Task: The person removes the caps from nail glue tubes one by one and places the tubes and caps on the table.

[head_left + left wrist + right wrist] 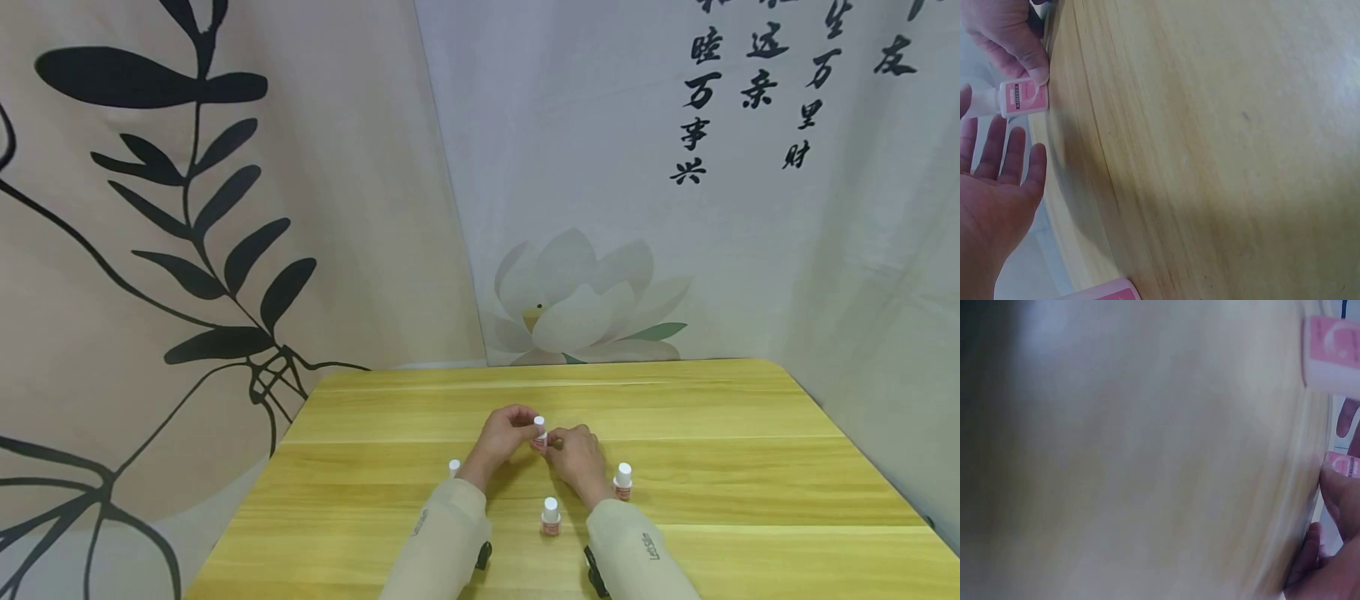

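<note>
A small white bottle with a pink label (539,442) and a white cap (539,421) stands upright on the wooden table, between both hands. My left hand (504,435) is at the cap, pinching it between thumb and index finger; in the left wrist view its other fingers (1013,155) stretch out loosely. Low on the label, near the base, the thumb and fingertip of my right hand (579,457) pinch the bottle. The right wrist view shows only part of that hand (1335,550), with the held bottle's label (1344,464) beyond the thumb.
Similar capped bottles stand on the wooden table (360,517): one (551,517) between the forearms, one (623,482) beside the right wrist, and one (453,467) partly hidden behind the left forearm. A printed cloth (375,208) hangs behind the table's far edge.
</note>
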`<act>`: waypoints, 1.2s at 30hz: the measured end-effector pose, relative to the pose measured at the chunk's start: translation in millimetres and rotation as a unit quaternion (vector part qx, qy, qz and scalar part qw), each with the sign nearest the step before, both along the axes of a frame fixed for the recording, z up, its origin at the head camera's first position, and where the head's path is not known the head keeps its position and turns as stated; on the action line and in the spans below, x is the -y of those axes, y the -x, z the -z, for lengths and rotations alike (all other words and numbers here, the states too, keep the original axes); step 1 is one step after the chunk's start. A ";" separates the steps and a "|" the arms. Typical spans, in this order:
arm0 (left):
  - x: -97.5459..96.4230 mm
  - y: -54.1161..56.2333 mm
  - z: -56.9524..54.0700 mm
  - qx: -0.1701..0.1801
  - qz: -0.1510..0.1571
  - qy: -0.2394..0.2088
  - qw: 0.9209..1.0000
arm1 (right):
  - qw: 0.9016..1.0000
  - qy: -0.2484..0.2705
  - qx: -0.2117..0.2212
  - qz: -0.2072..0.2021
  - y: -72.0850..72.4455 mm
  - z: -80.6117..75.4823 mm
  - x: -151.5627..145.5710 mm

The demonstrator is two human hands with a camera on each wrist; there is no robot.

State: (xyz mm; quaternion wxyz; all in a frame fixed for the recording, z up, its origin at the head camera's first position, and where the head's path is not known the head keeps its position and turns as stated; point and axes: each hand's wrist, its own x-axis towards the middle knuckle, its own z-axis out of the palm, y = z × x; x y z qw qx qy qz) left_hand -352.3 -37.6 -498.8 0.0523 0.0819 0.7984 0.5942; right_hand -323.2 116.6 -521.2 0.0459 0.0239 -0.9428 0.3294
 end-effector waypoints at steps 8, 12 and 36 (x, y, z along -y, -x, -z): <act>0.4 0.2 1.2 -0.001 0.006 -0.002 1.000 | 1.000 -0.001 -0.002 -0.001 1.6 1.6 0.6; 0.5 0.5 1.9 -0.005 0.007 -0.001 1.000 | 1.000 -0.001 -0.001 -0.001 1.4 1.2 1.1; 0.4 0.3 2.4 0.001 -0.001 -0.011 1.000 | 1.000 -0.007 -0.010 -0.002 0.1 -0.3 1.8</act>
